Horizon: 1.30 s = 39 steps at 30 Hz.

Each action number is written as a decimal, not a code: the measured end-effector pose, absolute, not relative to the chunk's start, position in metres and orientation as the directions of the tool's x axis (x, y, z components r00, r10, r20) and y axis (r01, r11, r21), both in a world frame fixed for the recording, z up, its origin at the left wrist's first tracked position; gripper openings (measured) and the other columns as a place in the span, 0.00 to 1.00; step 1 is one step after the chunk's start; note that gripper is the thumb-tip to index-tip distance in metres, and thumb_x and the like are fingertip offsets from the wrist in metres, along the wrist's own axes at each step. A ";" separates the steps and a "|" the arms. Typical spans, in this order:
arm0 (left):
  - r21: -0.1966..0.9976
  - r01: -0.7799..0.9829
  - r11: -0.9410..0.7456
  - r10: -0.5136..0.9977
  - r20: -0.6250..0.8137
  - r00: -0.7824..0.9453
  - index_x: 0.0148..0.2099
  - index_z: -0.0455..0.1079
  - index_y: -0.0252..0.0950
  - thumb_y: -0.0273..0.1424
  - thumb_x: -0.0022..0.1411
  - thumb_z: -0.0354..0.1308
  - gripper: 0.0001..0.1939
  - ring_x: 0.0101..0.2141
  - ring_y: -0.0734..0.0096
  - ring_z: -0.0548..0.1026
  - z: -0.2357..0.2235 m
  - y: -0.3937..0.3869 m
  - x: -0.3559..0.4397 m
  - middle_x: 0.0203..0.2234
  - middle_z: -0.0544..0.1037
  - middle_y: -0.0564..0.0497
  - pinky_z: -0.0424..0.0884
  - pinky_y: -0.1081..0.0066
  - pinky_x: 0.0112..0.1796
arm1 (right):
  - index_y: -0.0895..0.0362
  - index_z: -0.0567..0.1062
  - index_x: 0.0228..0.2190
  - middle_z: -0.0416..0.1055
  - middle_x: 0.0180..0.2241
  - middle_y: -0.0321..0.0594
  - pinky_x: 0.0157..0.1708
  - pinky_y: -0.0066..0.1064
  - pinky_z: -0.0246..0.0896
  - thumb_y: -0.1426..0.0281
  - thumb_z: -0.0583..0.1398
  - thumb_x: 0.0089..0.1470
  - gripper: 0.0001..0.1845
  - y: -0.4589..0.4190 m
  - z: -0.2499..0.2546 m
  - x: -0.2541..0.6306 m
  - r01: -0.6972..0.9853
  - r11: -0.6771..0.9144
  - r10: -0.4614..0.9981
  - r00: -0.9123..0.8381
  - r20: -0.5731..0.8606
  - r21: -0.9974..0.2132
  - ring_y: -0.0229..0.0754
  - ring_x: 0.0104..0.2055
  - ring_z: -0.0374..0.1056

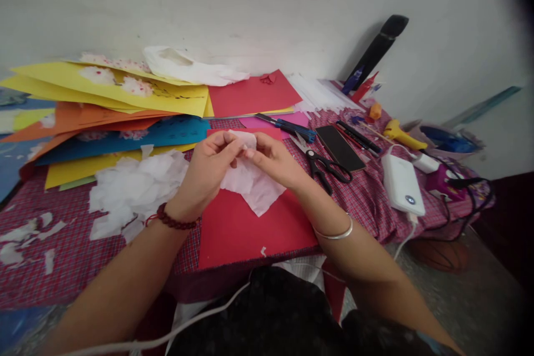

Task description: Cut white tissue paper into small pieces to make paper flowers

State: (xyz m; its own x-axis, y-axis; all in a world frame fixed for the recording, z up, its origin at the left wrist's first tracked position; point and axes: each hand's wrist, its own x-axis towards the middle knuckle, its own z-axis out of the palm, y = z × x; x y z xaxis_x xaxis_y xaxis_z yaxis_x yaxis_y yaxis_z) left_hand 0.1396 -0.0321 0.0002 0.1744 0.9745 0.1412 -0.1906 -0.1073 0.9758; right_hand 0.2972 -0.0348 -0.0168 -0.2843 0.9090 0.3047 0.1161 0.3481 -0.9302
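Observation:
A thin white sheet of tissue paper (257, 186) hangs from my fingertips, its lower corner pointing towards me. My left hand (212, 164) pinches it from the left, thumb against fingers. From the right, my right hand (275, 160) pinches the same sheet, so both thumbs nearly meet. Under my hands lies a red paper sheet (250, 236) with a tiny white scrap (263, 251) near its front edge. Left of my left hand sits a loose heap of white tissue pieces (133, 186).
Black-handled scissors (319, 167), a blue utility knife (294, 128) and a phone (340, 147) lie right of the red sheet. Further right are a power bank (401, 186) and a yellow glue gun (403, 134). Coloured sheets (175, 100) are stacked at back left, before the wall.

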 end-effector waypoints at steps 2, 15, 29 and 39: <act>0.979 -0.112 -0.168 0.967 0.186 0.174 0.26 0.70 0.36 0.32 0.57 0.65 0.10 0.22 0.78 0.63 -0.004 -0.033 0.141 0.21 0.69 0.56 0.60 0.75 0.24 | 0.55 0.70 0.34 0.68 0.31 0.35 0.34 0.31 0.60 0.47 0.60 0.56 0.23 -0.034 -0.016 0.297 0.064 0.308 0.932 -0.221 0.288 -0.949 0.38 0.33 0.64; 0.935 -0.354 0.002 1.000 0.005 0.019 0.24 0.60 0.38 0.22 0.47 0.61 0.11 0.23 0.78 0.67 0.005 -0.018 0.132 0.22 0.66 0.57 0.67 0.75 0.24 | 0.53 0.66 0.24 0.62 0.22 0.30 0.27 0.28 0.60 0.62 0.61 0.55 0.13 -0.011 -0.031 0.312 0.014 0.115 0.985 0.129 0.116 -0.993 0.34 0.24 0.59; 0.910 -0.410 0.053 0.994 -0.086 -0.062 0.31 0.70 0.40 0.33 0.54 0.63 0.05 0.28 0.72 0.72 -0.004 0.004 0.116 0.27 0.74 0.52 0.70 0.71 0.29 | 0.51 0.66 0.27 0.63 0.23 0.28 0.29 0.28 0.64 0.53 0.69 0.47 0.21 -0.012 -0.023 0.321 -0.304 0.031 0.998 0.065 0.011 -0.952 0.35 0.25 0.62; 0.994 -0.066 0.087 0.974 -0.071 0.213 0.41 0.72 0.36 0.28 0.44 0.74 0.21 0.30 0.69 0.77 -0.010 0.002 0.116 0.32 0.80 0.49 0.72 0.72 0.30 | 0.53 0.68 0.26 0.62 0.23 0.29 0.27 0.27 0.56 0.45 0.68 0.46 0.26 -0.023 -0.019 0.317 -0.098 0.127 0.966 -0.212 0.145 -0.987 0.33 0.25 0.56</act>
